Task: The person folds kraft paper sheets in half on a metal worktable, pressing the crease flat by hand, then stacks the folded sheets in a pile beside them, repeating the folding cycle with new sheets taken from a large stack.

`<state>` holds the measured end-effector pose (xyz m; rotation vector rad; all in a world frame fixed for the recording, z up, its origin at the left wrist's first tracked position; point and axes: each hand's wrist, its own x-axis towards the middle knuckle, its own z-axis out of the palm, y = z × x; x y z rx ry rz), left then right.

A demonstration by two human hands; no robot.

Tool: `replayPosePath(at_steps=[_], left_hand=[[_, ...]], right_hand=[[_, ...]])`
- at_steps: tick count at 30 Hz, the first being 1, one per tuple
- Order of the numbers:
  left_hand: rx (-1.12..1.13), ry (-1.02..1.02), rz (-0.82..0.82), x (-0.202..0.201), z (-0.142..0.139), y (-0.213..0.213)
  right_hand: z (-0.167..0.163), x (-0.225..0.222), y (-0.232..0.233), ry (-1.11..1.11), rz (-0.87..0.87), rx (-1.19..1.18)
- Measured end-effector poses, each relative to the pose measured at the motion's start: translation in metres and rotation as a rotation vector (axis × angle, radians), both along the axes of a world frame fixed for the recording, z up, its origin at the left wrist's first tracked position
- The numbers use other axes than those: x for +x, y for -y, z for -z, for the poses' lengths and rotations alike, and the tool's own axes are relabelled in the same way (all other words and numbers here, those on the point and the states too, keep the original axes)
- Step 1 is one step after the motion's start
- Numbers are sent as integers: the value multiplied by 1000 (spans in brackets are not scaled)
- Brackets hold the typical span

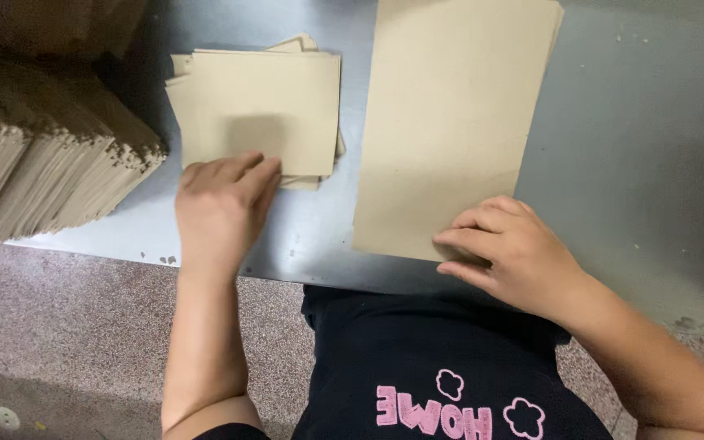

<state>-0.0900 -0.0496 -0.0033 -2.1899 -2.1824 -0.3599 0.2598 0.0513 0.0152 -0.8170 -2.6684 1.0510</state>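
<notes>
Two stacks of tan card lie on the grey metal table [637, 147] in front of me. My left hand [220, 213] lies flat, fingers together and stretched out, tips pressing on the near edge of the small card stack [258, 110] at the far left; it grips nothing, only touches the top sheet. My right hand [508, 253] rests on the near right corner of the tall card pile [450, 122], fingers loosely curled, tips on the top sheet near its edge. I cannot tell whether a sheet is pinched under them.

Further left, a big block of stacked cards [42, 155] leans at a slant, its edges fanned.

As I judge it, the small stack is already uneven, with corners poking out at its far and near sides, so a sideways push from my flat left fingers could skew it further. The tall pile's near edge sits close to the table's near edge; a careless drag by my right hand could pull sheets off towards my lap.
</notes>
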Motion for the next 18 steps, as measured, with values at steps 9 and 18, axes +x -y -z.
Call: replayPosePath(at_steps=[9, 18], left_hand=[[23, 411, 384, 52, -36, -18], [-253, 591, 554, 89, -27, -32]], right_hand=[[-7, -5, -6, 37, -27, -18], [-6, -2, -18, -49, -99, -79]])
